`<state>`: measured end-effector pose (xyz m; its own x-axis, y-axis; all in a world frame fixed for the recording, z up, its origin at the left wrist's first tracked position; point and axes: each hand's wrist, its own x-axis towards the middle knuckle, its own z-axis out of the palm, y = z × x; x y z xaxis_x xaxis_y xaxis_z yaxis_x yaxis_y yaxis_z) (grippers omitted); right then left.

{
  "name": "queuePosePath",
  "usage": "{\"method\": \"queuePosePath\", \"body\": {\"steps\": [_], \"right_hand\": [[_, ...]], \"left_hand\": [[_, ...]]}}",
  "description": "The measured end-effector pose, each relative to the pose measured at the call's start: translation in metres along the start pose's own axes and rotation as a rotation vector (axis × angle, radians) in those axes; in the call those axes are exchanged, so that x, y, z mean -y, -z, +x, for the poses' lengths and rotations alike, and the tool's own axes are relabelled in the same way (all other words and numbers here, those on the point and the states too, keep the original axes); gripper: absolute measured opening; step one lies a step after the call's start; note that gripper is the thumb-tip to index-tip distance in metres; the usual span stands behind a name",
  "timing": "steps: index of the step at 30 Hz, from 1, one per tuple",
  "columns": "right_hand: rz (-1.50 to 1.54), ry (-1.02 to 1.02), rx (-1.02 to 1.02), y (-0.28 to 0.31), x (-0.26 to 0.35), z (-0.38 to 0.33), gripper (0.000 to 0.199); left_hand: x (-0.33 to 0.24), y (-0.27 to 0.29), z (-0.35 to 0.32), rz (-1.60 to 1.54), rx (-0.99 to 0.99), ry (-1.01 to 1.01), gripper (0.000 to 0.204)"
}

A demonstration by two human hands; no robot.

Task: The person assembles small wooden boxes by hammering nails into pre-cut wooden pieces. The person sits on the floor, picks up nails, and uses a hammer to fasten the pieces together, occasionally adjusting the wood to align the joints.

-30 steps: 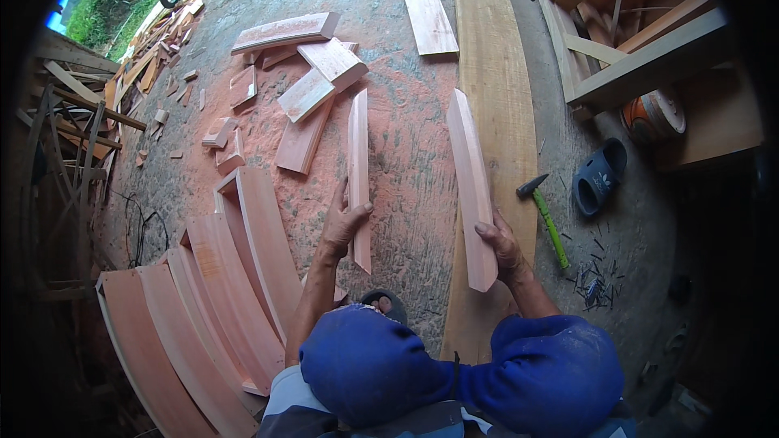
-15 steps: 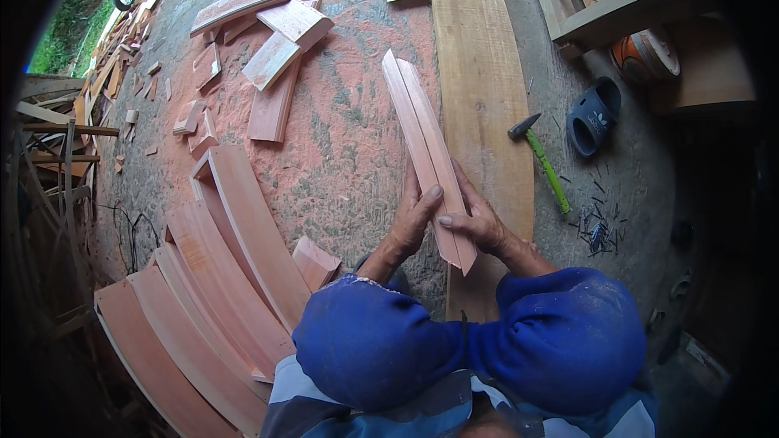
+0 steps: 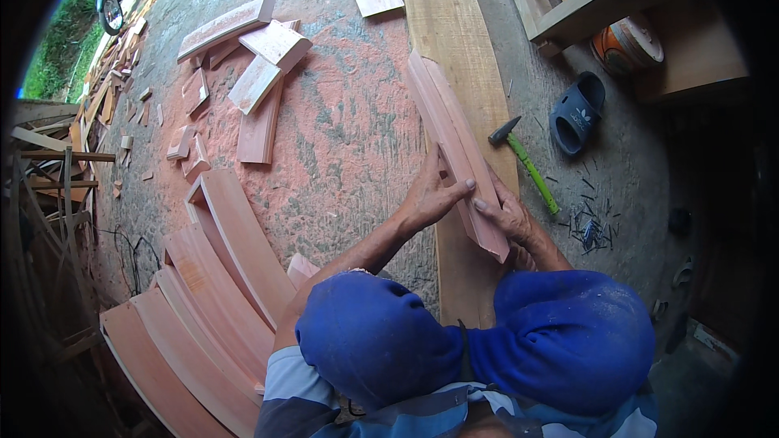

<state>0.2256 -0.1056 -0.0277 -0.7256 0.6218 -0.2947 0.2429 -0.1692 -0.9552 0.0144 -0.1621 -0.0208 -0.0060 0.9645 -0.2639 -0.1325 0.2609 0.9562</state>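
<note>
Two long pinkish wooden strips with angled ends lie side by side as a pair of wood pieces (image 3: 456,142), held between both my hands above a long plank. My left hand (image 3: 434,192) grips the left edge, thumb on top and fingers partly hidden beneath. On the opposite edge, my right hand (image 3: 513,217) is closed round the near part, its thumb also on top. Under the pair runs the brown wooden plank (image 3: 454,24). Just right of the plank lies a hammer (image 3: 527,164) with a bright green handle and dark head.
Curved pinkish wooden frames (image 3: 235,243) stand at the lower left. Cut wood blocks (image 3: 258,126) lie on the sawdust-covered floor. To the right are a dark blue slipper (image 3: 578,113), scattered nails (image 3: 596,227) and an orange-and-white bucket (image 3: 629,45). A motorbike wheel (image 3: 110,12) shows far left.
Both hands have moved right with the pair of wood pieces, now over the plank. The left forearm reaches further out, and the view has shifted slightly.
</note>
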Motion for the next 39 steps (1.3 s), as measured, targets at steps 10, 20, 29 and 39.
{"method": "queuePosePath", "body": {"steps": [10, 20, 29, 39], "right_hand": [[-0.302, 0.158, 0.074, 0.023, -0.020, -0.075, 0.102], [-0.545, 0.480, -0.123, 0.015, -0.049, -0.082, 0.098], [-0.644, 0.593, -0.202, 0.006, -0.045, -0.059, 0.096], [-0.786, 0.596, -0.166, 0.014, -0.041, -0.062, 0.099]], "left_hand": [[-0.087, 0.116, 0.106, 0.466, 0.043, 0.255, 0.080], [-0.005, 0.064, 0.165, -0.248, -0.487, -0.202, 0.055], [-0.010, 0.061, 0.169, -0.344, -0.431, -0.223, 0.050], [-0.010, 0.082, 0.184, -0.132, -0.368, -0.178, 0.048]]}}
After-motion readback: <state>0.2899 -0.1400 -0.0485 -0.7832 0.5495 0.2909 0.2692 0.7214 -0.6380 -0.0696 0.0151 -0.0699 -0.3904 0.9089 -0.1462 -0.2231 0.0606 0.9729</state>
